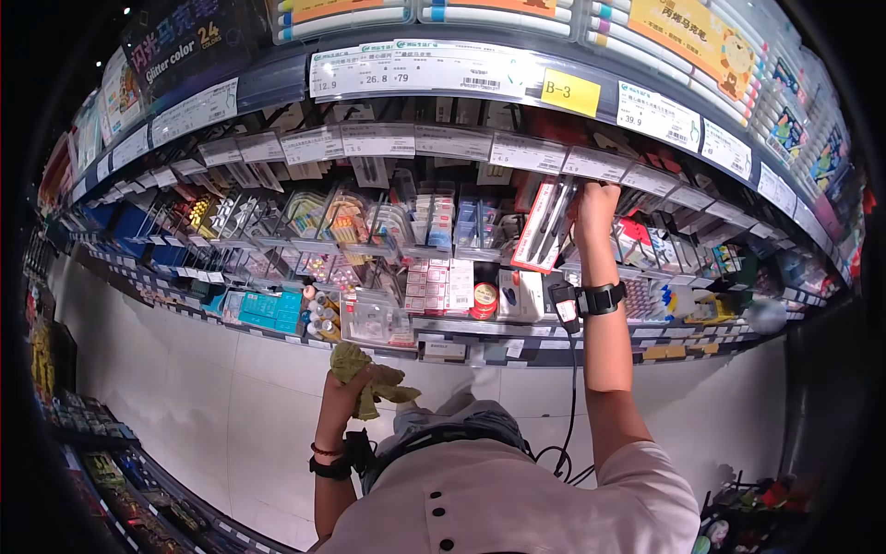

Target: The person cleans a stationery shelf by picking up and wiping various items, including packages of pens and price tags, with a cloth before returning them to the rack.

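Note:
My left hand (349, 395) is closed around a crumpled yellow-green cloth (365, 377), held low in front of the shelves at my waist. My right hand (595, 214) reaches up to the row of hanging packs under the price tags. Its fingers are curled at the right edge of a red and white pen pack (543, 226) with dark pens in it, which hangs tilted. The fingertips are partly hidden behind the pack and the tag strip. Further hanging packs surround that hand.
Above runs a shelf edge with price labels (660, 115) and a yellow B-3 tag (569, 90). Below stand red and white boxes (438, 284), a round red tape tin (484, 297) and teal packs (268, 310). A black cable (574, 388) hangs from my right wrist.

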Action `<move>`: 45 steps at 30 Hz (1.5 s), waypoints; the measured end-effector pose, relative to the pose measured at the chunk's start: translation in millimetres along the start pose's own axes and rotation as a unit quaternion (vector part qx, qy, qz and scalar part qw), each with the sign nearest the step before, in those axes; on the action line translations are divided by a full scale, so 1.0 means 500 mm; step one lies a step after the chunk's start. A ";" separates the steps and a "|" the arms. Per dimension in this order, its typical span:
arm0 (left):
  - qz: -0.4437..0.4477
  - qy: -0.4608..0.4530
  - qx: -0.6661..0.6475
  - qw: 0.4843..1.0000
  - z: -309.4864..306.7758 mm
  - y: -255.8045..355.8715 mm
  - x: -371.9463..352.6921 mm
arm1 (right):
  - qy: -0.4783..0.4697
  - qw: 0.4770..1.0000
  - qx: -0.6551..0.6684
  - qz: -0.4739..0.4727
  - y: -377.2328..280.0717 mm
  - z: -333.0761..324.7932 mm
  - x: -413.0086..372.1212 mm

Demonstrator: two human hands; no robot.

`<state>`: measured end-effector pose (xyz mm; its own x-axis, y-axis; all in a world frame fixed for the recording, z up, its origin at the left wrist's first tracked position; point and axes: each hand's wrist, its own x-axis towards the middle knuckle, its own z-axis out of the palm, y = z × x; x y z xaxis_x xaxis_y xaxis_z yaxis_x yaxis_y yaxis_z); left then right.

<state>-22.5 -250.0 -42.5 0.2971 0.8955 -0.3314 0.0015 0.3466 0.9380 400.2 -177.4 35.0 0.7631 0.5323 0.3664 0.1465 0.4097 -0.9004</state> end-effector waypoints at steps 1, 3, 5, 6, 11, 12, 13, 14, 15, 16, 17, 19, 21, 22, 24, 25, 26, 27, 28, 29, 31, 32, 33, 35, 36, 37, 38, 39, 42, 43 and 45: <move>-0.003 0.015 -0.004 1.000 -0.006 0.008 -0.007 | 0.006 1.000 -0.017 -0.024 0.017 0.003 0.011; -0.002 0.041 -0.025 0.999 -0.030 -0.008 -0.008 | 0.060 0.996 0.018 -0.070 -0.007 0.030 0.002; -0.007 0.063 -0.039 0.997 -0.045 -0.018 -0.014 | 0.036 0.990 -0.016 -0.134 0.000 0.026 0.004; -0.011 0.073 -0.043 0.996 -0.048 -0.019 -0.017 | 0.030 0.992 -0.035 -0.118 0.008 0.023 0.004; 0.004 0.092 -0.045 0.995 -0.070 -0.041 -0.019 | 0.055 0.997 -0.058 0.023 0.057 0.012 0.030; 0.015 0.090 -0.034 0.995 -0.069 -0.039 -0.020 | 0.057 0.996 -0.071 -0.010 0.087 0.007 0.050; 0.024 0.088 -0.022 0.996 -0.067 -0.034 -0.020 | 0.059 0.987 -0.149 -0.028 0.110 0.003 0.075; 0.031 0.087 -0.009 0.996 -0.065 -0.031 -0.020 | 0.059 0.971 -0.227 -0.045 0.124 0.002 0.090; 0.038 0.091 -0.008 0.995 -0.062 -0.028 -0.021 | 0.058 0.949 -0.304 -0.059 0.144 -0.005 0.091; 0.043 0.096 -0.007 0.994 -0.060 -0.024 -0.021 | 0.025 0.917 -0.381 -0.116 0.100 0.000 0.070; 0.050 0.102 -0.007 0.994 -0.061 -0.025 -0.025 | 0.032 0.904 -0.360 -0.228 0.040 0.022 0.030; 0.067 0.112 0.007 0.991 -0.070 -0.044 -0.026 | -0.015 0.891 -0.454 -0.029 -0.040 0.037 -0.037; 0.061 0.144 -0.065 0.986 -0.073 -0.045 -0.026 | 0.087 0.890 -0.373 -0.246 -0.051 0.054 -0.127; 0.064 0.126 -0.010 0.990 -0.078 -0.051 -0.026 | 0.064 0.896 -0.355 -0.260 -0.048 0.051 -0.168; 0.048 0.136 -0.019 0.989 -0.081 -0.052 -0.035 | 0.016 0.899 -0.337 -0.278 -0.028 0.037 -0.238; 0.039 0.139 -0.023 0.989 -0.082 -0.054 -0.040 | -0.008 0.898 -0.338 -0.282 -0.001 0.024 -0.268; 0.043 0.156 -0.034 0.986 -0.084 -0.061 -0.041 | -0.087 0.909 -0.336 -0.232 0.023 0.008 -0.297; 0.038 0.161 0.007 0.986 -0.086 -0.058 -0.045 | -0.164 0.912 -0.330 -0.180 0.054 -0.005 -0.319; 0.033 0.164 0.048 0.985 -0.086 -0.050 -0.051 | -0.231 0.904 -0.341 -0.116 0.098 -0.014 -0.334; 0.028 0.166 0.088 0.982 -0.084 -0.040 -0.056 | -0.297 0.887 -0.350 -0.052 0.150 -0.025 -0.350; 0.062 0.201 0.047 0.977 -0.071 -0.025 -0.061 | -0.395 0.808 -0.436 0.009 0.269 -0.045 -0.362; 0.075 0.218 0.039 0.972 -0.071 -0.024 -0.061 | -0.430 0.797 -0.420 0.057 0.344 -0.067 -0.363; 0.089 0.235 0.031 0.967 -0.071 -0.025 -0.063 | -0.408 0.808 -0.386 0.181 0.423 -0.082 -0.361; 0.090 0.256 0.016 0.962 -0.091 -0.033 -0.070 | -0.344 0.785 -0.302 0.418 0.544 -0.092 -0.352; 0.103 0.283 0.020 0.953 -0.095 -0.039 -0.070 | -0.315 0.774 -0.278 0.474 0.560 -0.084 -0.347; 0.116 0.310 0.024 0.943 -0.099 -0.047 -0.069 | -0.283 0.760 -0.252 0.528 0.573 -0.074 -0.343; 0.144 0.313 -0.019 0.939 -0.104 -0.051 -0.068 | -0.248 0.742 -0.226 0.580 0.586 -0.063 -0.343; 0.160 0.309 -0.042 0.937 -0.100 -0.050 -0.070 | -0.243 0.737 -0.219 0.591 0.599 -0.050 -0.345; 0.180 0.285 -0.130 0.932 -0.079 -0.025 -0.081 | -0.203 0.753 -0.251 0.573 0.606 -0.016 -0.359; 0.167 0.270 -0.170 0.933 -0.078 -0.020 -0.088 | -0.197 0.756 -0.270 0.563 0.620 -0.009 -0.366; 0.149 0.233 -0.248 0.928 -0.084 -0.025 -0.097 | -0.225 0.747 -0.353 0.517 0.641 -0.010 -0.362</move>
<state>-77.2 -286.0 -42.4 -0.2323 0.9555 -0.1817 -0.4895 0.0466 0.8708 312.1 -146.3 -321.1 0.4325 0.5536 -0.7117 0.0416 -0.8007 -0.5976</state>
